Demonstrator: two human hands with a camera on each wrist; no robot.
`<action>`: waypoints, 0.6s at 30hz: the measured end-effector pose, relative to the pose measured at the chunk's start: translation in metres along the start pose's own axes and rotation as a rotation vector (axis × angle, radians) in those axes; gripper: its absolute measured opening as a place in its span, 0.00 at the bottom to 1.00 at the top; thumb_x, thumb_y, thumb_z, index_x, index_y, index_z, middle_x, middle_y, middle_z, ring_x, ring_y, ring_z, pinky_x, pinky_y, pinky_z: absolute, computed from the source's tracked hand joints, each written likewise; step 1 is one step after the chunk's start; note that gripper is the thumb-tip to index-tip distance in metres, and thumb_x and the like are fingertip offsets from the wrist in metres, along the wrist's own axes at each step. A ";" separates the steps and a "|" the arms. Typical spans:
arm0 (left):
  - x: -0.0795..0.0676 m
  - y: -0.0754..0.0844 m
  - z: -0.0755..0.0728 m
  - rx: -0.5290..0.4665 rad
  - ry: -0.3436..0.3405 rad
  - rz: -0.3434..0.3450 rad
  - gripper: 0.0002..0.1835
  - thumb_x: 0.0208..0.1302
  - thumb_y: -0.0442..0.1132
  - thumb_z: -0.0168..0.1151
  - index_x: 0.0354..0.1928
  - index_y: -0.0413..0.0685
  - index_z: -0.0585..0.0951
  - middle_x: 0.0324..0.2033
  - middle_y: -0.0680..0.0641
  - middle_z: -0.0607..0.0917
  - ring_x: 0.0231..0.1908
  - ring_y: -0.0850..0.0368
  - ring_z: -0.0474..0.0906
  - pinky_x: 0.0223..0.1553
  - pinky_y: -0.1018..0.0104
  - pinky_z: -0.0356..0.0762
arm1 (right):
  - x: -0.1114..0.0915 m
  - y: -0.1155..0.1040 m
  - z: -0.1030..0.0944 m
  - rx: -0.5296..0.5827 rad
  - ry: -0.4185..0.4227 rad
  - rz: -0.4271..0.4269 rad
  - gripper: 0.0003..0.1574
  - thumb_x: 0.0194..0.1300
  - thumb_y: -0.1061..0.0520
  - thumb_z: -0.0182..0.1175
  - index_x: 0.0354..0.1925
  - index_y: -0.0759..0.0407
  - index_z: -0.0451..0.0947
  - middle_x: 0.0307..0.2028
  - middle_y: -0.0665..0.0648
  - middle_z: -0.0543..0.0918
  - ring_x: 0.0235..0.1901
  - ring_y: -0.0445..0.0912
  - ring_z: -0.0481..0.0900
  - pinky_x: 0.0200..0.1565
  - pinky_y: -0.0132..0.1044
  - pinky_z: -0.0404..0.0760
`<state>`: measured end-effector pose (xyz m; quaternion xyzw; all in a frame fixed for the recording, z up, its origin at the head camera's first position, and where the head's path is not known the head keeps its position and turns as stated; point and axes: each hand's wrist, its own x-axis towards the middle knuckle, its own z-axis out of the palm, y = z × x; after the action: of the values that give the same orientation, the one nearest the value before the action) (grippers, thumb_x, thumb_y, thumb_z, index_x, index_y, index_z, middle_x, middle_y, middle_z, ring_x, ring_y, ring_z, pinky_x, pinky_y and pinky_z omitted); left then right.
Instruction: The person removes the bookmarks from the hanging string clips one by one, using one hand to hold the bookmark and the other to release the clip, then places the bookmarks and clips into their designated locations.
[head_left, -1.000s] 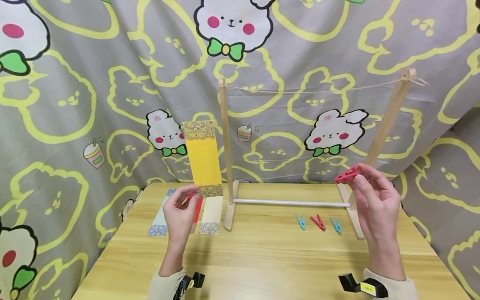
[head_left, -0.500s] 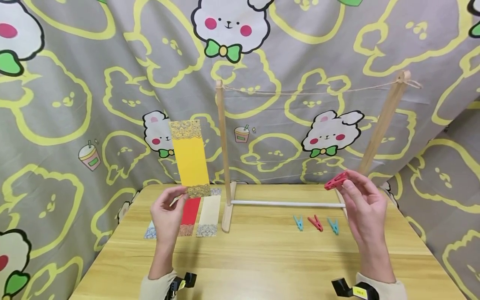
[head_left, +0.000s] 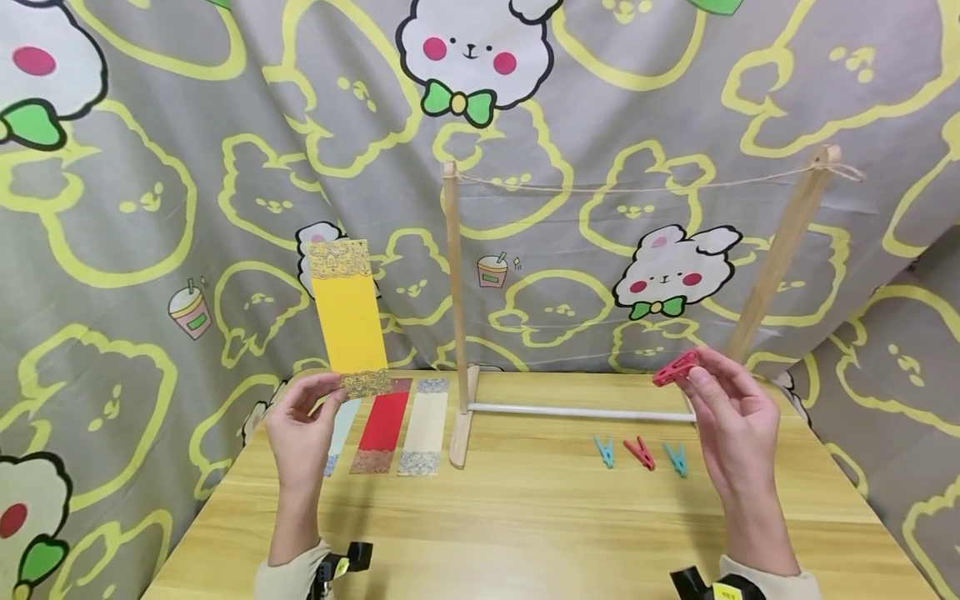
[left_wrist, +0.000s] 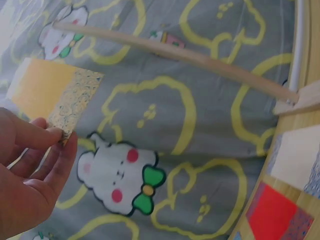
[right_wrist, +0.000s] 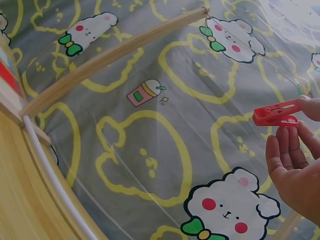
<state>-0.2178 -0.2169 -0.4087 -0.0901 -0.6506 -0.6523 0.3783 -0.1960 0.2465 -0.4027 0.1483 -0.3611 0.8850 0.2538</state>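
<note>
My left hand (head_left: 303, 425) pinches the lower corner of a yellow paper strip (head_left: 349, 323) with lace-patterned ends, held upright above the table. In the left wrist view the thumb and fingers grip the strip's patterned end (left_wrist: 75, 102). My right hand (head_left: 735, 412) pinches a red clothespin (head_left: 675, 367) by its handle end, in front of the rack's right post. The right wrist view shows this clothespin (right_wrist: 277, 114) lying sideways. Between the hands stands a wooden rack (head_left: 456, 283) with a thin string (head_left: 637, 188) tied across its top. Nothing hangs on the string.
On the table (head_left: 525, 517) lie a red strip (head_left: 381, 427), a cream strip (head_left: 424, 427) and a light blue strip (head_left: 342, 427) partly hidden by my left hand. Two blue clothespins and a red clothespin (head_left: 639, 452) lie before the rack's white bar (head_left: 581, 412). A patterned curtain (head_left: 562, 108) hangs behind.
My left hand has moved left with the yellow strip, away from the rack, uncovering more of the red strip. My right hand, still pinching the red clothespin, has shifted slightly left and down.
</note>
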 end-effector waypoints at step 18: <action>0.007 -0.005 -0.024 0.102 0.012 -0.048 0.11 0.57 0.15 0.67 0.43 0.24 0.84 0.36 0.45 0.88 0.36 0.60 0.87 0.42 0.74 0.85 | -0.001 0.018 -0.006 -0.173 -0.009 0.081 0.17 0.69 0.78 0.55 0.55 0.80 0.76 0.44 0.63 0.85 0.42 0.49 0.87 0.53 0.41 0.85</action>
<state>-0.2167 -0.2419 -0.4111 -0.0512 -0.6828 -0.6275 0.3708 -0.2056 0.2387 -0.4176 0.1149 -0.4430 0.8594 0.2280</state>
